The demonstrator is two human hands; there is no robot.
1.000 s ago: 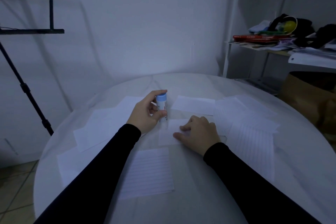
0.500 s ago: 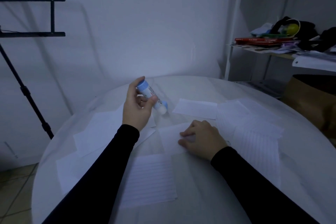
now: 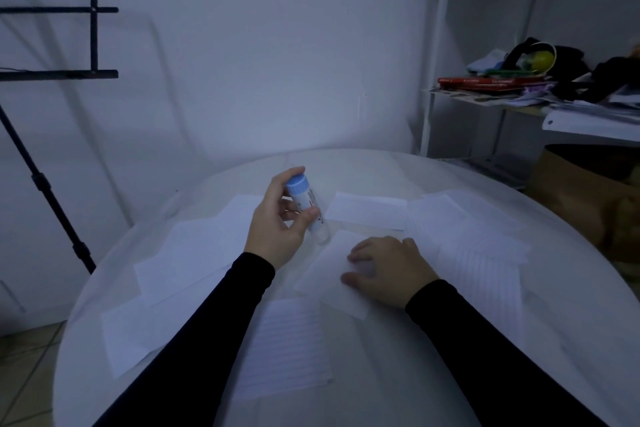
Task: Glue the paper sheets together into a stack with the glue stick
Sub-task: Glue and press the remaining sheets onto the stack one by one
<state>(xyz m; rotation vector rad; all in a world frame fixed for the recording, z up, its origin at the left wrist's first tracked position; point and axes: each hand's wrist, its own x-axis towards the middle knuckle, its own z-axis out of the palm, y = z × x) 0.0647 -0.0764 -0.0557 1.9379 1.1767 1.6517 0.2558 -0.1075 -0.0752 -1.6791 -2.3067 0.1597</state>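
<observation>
1. Left hand: fingers and thumb curled round the glue stick, holding it tilted, blue end up and away, pale end down and just above the far edge of the centre sheet. Whether that lower end touches the paper cannot be told.
2. Right hand: laid on the centre sheet, fingers loosely bent and pressing it flat against the round white surface; nothing is gripped.
3. Other sheets lie loose and unstacked: a lined sheet near the body, overlapping blank sheets to the left, a small sheet beyond, and lined sheets to the right.
4. Judgement: the step in hand is applying glue to the centre sheet; no glued stack is evident, so the task appears to be early.
5. Next move calls for lowering the pale end to the paper and stroking across it while the right hand holds the sheet steady, then laying a loose sheet squarely on top.
</observation>
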